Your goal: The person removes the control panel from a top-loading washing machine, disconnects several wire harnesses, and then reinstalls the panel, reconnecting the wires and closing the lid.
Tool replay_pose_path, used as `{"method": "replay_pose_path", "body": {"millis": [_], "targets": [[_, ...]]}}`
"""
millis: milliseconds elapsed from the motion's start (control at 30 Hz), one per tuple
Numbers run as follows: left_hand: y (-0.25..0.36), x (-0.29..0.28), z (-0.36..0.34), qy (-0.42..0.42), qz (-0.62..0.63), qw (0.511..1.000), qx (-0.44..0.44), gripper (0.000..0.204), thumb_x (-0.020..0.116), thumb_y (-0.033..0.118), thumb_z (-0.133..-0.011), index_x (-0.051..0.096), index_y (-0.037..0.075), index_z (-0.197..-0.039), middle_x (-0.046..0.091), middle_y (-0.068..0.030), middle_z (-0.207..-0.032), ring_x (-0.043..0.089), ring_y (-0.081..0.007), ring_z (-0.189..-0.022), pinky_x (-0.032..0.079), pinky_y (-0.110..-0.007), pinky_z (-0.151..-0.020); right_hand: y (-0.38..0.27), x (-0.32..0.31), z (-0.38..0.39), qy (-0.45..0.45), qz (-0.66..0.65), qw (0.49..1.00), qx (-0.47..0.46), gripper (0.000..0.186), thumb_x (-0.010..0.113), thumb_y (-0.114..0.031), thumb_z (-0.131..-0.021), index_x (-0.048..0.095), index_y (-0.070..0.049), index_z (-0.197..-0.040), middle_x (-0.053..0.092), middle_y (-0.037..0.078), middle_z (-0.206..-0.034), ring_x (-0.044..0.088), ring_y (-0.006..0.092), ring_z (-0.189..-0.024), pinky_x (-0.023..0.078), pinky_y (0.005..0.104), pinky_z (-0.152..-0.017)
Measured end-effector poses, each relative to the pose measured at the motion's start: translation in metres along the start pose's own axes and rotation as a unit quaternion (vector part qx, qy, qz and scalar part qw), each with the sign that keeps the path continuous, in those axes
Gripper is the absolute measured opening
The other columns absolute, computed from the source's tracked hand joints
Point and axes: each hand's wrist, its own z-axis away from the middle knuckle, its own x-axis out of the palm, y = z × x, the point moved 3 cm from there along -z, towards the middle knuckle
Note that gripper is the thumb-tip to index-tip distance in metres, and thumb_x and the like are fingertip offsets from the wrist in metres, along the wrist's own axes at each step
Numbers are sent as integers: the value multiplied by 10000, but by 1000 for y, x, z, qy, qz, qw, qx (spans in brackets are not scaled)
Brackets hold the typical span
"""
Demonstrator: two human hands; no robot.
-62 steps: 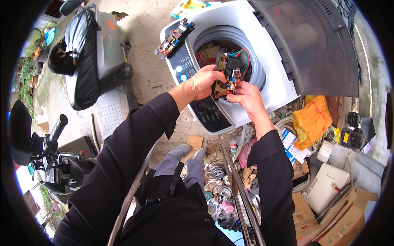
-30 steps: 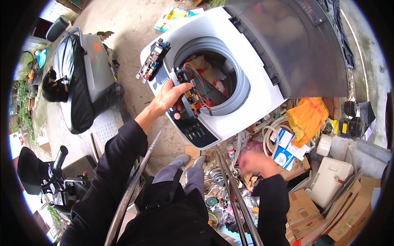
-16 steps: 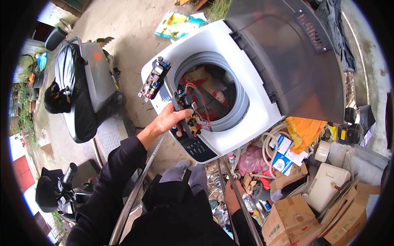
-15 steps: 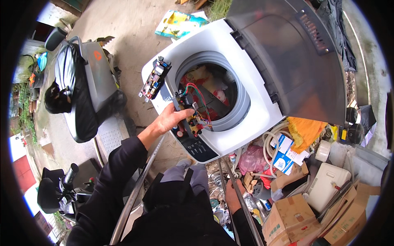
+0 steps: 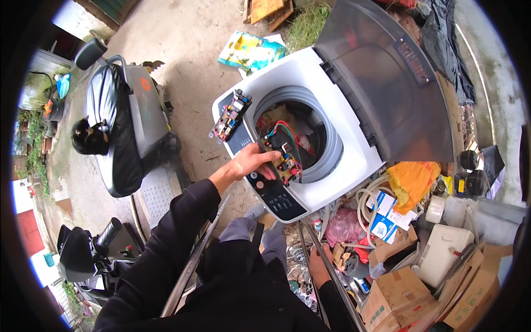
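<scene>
A white top-loading washing machine (image 5: pixel 354 169) stands before me, its dark lid (image 5: pixel 381 83) raised. My left hand (image 5: pixel 251 163) reaches over the black control panel (image 5: pixel 279 202) and pinches a circuit board (image 5: pixel 286 160) between thumb and fingers. Red and green wires (image 5: pixel 287 130) loop from that board over the drum opening (image 5: pixel 332 124). A second circuit board (image 5: pixel 231 116), crowded with components, rests on the panel's far-left end. Low on the right, my right hand (image 5: pixel 319 268) is closed around a metal rail (image 5: pixel 332 271), which partly hides its fingers.
Cardboard boxes (image 5: pixel 395 296), a beige plastic case (image 5: pixel 442 254), coiled hoses (image 5: pixel 362 202) and an orange cloth (image 5: pixel 412 180) crowd the right side. A scooter (image 5: pixel 146 110) stands at the left, a black-and-white cat (image 5: pixel 91 137) beside its seat. A colourful bag (image 5: pixel 251 52) lies beyond the washer.
My view has shifted, so the washer sits farther right and lower in the picture. The held circuit board has tilted to show more of its component face. My right hand stays at the rail.
</scene>
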Motion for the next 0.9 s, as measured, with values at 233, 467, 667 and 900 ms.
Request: {"method": "replay_pose_path", "body": {"millis": [233, 467, 667, 900], "targets": [[2, 13, -1, 18, -38, 999, 21, 401, 688, 286, -981, 666, -100, -1085, 745, -196, -926, 747, -257, -667, 638, -325, -609, 11, -16, 47, -153, 0, 956, 249, 245, 665, -194, -852, 562, 27, -824, 609, 211, -675, 664, 381, -689, 494, 479, -632], [-10, 8, 1, -24, -49, 997, 55, 374, 732, 300, -961, 695, -41, -1112, 752, -130, -939, 740, -205, -711, 625, -298, -672, 113, -24, 103, -67, 135, 984, 99, 167, 670, -120, -788, 604, 32, -804, 574, 146, -594, 617, 265, -557, 463, 437, -531], [-13, 11, 10, -1, -103, 994, 30, 396, 721, 370, -950, 739, -24, -991, 744, -118, -804, 708, -163, -608, 585, -282, -571, 109, -23, 56, -259, 203, 942, 60, 339, 773, -324, -779, 667, -14, -868, 676, 232, -787, 683, 437, -829, 533, 512, -745], [-12, 12, 13, 49, -178, 982, 44, 478, 670, 436, -962, 734, -36, -927, 687, -104, -626, 662, -150, -490, 529, -282, -455, -98, -44, -169, -402, -32, 898, -173, 140, 686, -137, -944, 704, 1, -930, 703, 73, -763, 698, 140, -768, 552, 302, -693]]}}
